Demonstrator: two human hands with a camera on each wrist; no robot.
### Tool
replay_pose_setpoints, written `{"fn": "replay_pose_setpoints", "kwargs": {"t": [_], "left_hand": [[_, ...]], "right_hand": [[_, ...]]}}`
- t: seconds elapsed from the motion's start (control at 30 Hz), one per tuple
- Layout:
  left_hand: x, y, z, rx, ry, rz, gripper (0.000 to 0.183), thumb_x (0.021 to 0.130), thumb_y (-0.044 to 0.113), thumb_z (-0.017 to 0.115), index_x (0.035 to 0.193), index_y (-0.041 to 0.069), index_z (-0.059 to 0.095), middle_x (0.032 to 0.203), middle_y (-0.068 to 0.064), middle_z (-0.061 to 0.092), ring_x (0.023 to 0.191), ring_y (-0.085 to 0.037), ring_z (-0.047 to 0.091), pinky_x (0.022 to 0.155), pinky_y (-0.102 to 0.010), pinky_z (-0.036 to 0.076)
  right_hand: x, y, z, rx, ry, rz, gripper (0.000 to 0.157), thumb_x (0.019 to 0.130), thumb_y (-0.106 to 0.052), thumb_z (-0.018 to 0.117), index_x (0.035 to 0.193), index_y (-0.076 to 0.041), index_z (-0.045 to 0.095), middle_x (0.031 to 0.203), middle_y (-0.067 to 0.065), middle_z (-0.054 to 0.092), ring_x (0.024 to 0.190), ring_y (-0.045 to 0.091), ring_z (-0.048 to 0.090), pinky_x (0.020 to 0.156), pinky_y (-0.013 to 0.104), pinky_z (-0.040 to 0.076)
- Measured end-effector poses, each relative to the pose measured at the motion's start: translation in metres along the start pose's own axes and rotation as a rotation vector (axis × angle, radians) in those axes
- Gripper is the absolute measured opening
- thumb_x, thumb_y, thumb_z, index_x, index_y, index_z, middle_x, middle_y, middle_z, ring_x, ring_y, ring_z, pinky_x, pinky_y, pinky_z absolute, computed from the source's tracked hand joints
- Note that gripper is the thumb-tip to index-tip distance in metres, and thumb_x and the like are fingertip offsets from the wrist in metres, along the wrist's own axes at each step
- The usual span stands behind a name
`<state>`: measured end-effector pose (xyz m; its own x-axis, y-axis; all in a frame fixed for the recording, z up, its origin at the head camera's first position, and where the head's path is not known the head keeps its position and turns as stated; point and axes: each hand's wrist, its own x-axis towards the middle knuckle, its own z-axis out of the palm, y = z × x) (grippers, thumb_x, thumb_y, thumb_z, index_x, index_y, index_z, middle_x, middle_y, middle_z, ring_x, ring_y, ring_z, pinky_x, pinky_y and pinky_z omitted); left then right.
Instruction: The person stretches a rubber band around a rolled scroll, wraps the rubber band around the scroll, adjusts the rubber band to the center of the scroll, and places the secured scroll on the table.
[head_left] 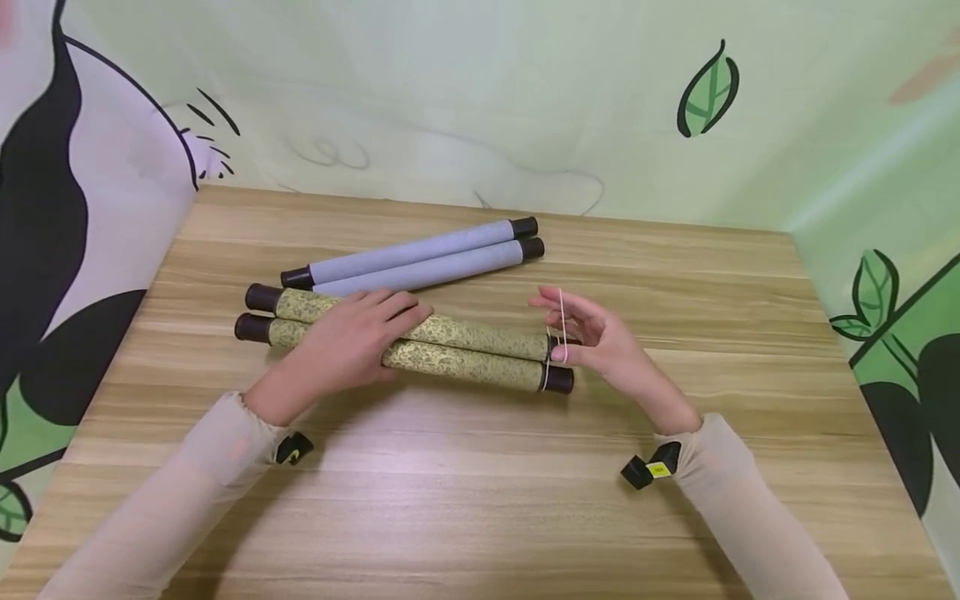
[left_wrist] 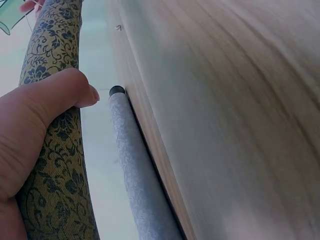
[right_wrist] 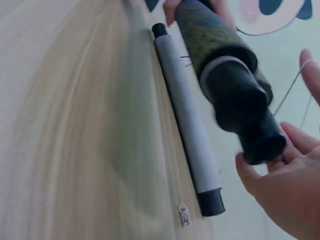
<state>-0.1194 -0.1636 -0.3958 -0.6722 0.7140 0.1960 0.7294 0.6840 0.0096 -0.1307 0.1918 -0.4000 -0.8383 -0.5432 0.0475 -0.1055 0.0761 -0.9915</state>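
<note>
A rolled scroll in gold-green floral brocade forms two parallel rolls with dark end knobs. My left hand grips it left of its middle, with the thumb lying along the cloth in the left wrist view. At its right end, my right hand holds a thin white elastic band stretched over its fingers. The band also passes around the rolls just inside the knobs. In the right wrist view, the thumb is right at one dark knob, and the raised index finger hooks the band.
A blue-grey scroll with dark knobs lies on the wooden table just behind the gold one. Near its right end sits a small pale bundle. A wall with painted leaves stands along the table's back.
</note>
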Motion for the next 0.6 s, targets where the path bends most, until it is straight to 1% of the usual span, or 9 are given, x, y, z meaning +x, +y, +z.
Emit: {"fn": "replay_pose_setpoints", "kwargs": {"t": [0.1, 0.13, 0.23, 0.3, 0.4, 0.47, 0.53, 0.6], "left_hand": [[0.000, -0.001, -0.002, -0.040, 0.007, -0.056, 0.097, 0.060, 0.040, 0.092, 0.142, 0.008, 0.051, 0.131, -0.010, 0.060, 0.114, -0.030, 0.059, 0.098, -0.045, 0.053], [0.000, -0.001, -0.002, -0.055, 0.012, -0.075, 0.096, 0.061, 0.039, 0.091, 0.142, 0.009, 0.051, 0.130, -0.010, 0.060, 0.112, -0.030, 0.060, 0.096, -0.045, 0.054], [0.000, -0.002, -0.003, -0.095, 0.024, -0.118, 0.095, 0.060, 0.038, 0.092, 0.142, 0.010, 0.052, 0.129, -0.010, 0.061, 0.106, -0.029, 0.061, 0.090, -0.044, 0.056], [0.000, -0.003, -0.003, -0.130, 0.025, -0.143, 0.095, 0.059, 0.036, 0.092, 0.142, 0.011, 0.052, 0.130, -0.010, 0.061, 0.106, -0.029, 0.062, 0.088, -0.044, 0.056], [0.000, -0.003, -0.004, -0.189, 0.026, -0.183, 0.095, 0.058, 0.034, 0.092, 0.142, 0.011, 0.053, 0.132, -0.010, 0.060, 0.110, -0.029, 0.062, 0.086, -0.043, 0.057], [0.000, -0.003, -0.005, -0.224, 0.034, -0.209, 0.095, 0.058, 0.033, 0.092, 0.142, 0.011, 0.053, 0.133, -0.010, 0.059, 0.114, -0.029, 0.061, 0.087, -0.044, 0.057], [0.000, -0.002, -0.006, -0.252, 0.048, -0.223, 0.093, 0.058, 0.032, 0.091, 0.141, 0.011, 0.054, 0.133, -0.010, 0.060, 0.115, -0.029, 0.061, 0.088, -0.045, 0.057], [0.001, -0.001, -0.008, -0.277, 0.061, -0.231, 0.091, 0.058, 0.032, 0.090, 0.140, 0.010, 0.055, 0.131, -0.010, 0.061, 0.114, -0.029, 0.061, 0.087, -0.045, 0.057]], "right_hand": [[-0.001, 0.001, 0.001, 0.005, -0.009, -0.076, 0.091, 0.081, -0.018, 0.080, 0.155, -0.009, 0.029, 0.158, 0.012, 0.039, 0.137, 0.021, 0.045, 0.120, 0.026, 0.032], [-0.002, 0.003, 0.002, 0.014, -0.011, -0.106, 0.096, 0.079, -0.023, 0.081, 0.156, -0.009, 0.026, 0.159, 0.014, 0.035, 0.140, 0.020, 0.042, 0.121, 0.023, 0.029], [-0.003, 0.008, 0.003, 0.057, -0.013, -0.190, 0.116, 0.072, -0.039, 0.084, 0.158, -0.007, 0.015, 0.163, 0.017, 0.024, 0.145, 0.019, 0.035, 0.124, 0.021, 0.023], [-0.005, 0.011, 0.004, 0.081, -0.001, -0.218, 0.124, 0.068, -0.044, 0.085, 0.159, -0.008, 0.011, 0.165, 0.015, 0.021, 0.147, 0.016, 0.032, 0.123, 0.020, 0.023], [-0.007, 0.012, 0.008, 0.137, 0.036, -0.246, 0.129, 0.065, -0.047, 0.086, 0.160, -0.015, 0.006, 0.167, 0.009, 0.017, 0.149, 0.013, 0.028, 0.122, 0.020, 0.025], [-0.006, 0.013, 0.011, 0.184, 0.069, -0.271, 0.130, 0.063, -0.048, 0.086, 0.161, -0.019, 0.005, 0.167, 0.006, 0.016, 0.150, 0.015, 0.026, 0.121, 0.021, 0.028], [-0.004, 0.015, 0.015, 0.264, 0.091, -0.309, 0.130, 0.063, -0.048, 0.086, 0.161, -0.021, 0.004, 0.167, 0.006, 0.015, 0.151, 0.018, 0.024, 0.122, 0.022, 0.028], [-0.001, 0.016, 0.020, 0.349, 0.117, -0.349, 0.131, 0.062, -0.049, 0.085, 0.161, -0.021, 0.004, 0.166, 0.006, 0.017, 0.152, 0.022, 0.023, 0.123, 0.023, 0.027]]}}
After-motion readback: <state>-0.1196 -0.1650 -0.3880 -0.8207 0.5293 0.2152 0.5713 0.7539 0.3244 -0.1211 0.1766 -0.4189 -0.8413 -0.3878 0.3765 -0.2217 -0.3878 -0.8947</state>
